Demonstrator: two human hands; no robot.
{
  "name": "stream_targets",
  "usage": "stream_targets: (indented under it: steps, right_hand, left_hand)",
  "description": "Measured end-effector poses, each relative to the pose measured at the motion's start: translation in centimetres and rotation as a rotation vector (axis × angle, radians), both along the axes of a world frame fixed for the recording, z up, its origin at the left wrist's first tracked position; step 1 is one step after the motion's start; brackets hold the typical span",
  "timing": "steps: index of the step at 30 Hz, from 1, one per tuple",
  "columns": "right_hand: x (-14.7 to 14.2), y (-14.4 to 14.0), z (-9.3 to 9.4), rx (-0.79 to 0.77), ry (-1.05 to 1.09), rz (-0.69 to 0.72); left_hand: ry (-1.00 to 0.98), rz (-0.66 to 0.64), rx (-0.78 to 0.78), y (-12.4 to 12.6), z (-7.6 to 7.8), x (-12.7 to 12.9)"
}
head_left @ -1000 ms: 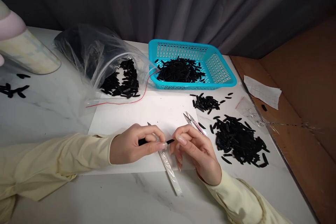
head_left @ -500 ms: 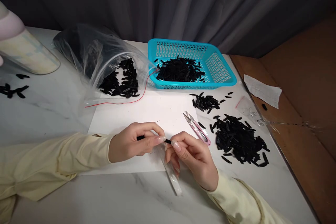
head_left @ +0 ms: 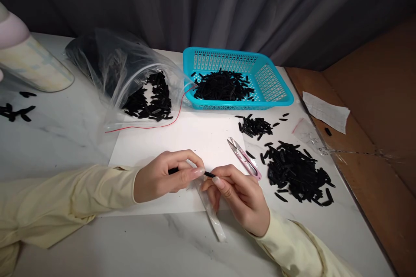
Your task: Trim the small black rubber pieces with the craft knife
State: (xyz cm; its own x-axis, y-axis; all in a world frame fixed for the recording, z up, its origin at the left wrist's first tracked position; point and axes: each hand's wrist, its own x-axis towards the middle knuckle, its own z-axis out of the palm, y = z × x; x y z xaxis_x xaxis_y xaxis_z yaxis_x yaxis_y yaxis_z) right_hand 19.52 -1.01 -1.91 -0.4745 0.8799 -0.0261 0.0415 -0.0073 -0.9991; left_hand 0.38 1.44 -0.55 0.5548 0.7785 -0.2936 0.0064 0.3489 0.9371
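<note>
We pinch one thin black strip between both hands at 6 o'clock on the one white sheet: our left hand closes around its near end, our right hand grips the tip and a clear sleeve. One pair of snips lies at 3 o'clock, two loose black heaps beyond, one teal basket at 1 o'clock.

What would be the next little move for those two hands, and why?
Probably slide the black strip further into the clear sleeve. The left hand and right hand both pinch the strip at the sleeve's upper end, and most of the sleeve below looks empty.
</note>
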Motion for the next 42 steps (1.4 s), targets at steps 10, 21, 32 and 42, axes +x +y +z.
stream_targets:
  steps: [10,21,32,42]
  right_hand:
    - [-0.03,-0.09,-0.17,0.255,-0.126,-0.059]
    - [-0.07,-0.01,-0.11,0.334,-0.147,-0.102]
    - [-0.11,0.01,-0.23,0.351,-0.138,-0.099]
    - [-0.18,-0.25,-0.37,0.525,-0.250,-0.134]
  left_hand:
    - [0.014,0.025,0.024,-0.08,0.05,0.07]
    - [-0.058,0.034,-0.020,-0.15,-0.06,0.03]
    - [-0.016,0.024,-0.014,-0.16,0.04,-0.04]
    - [0.089,0.016,0.111,-0.08,0.08,0.07]
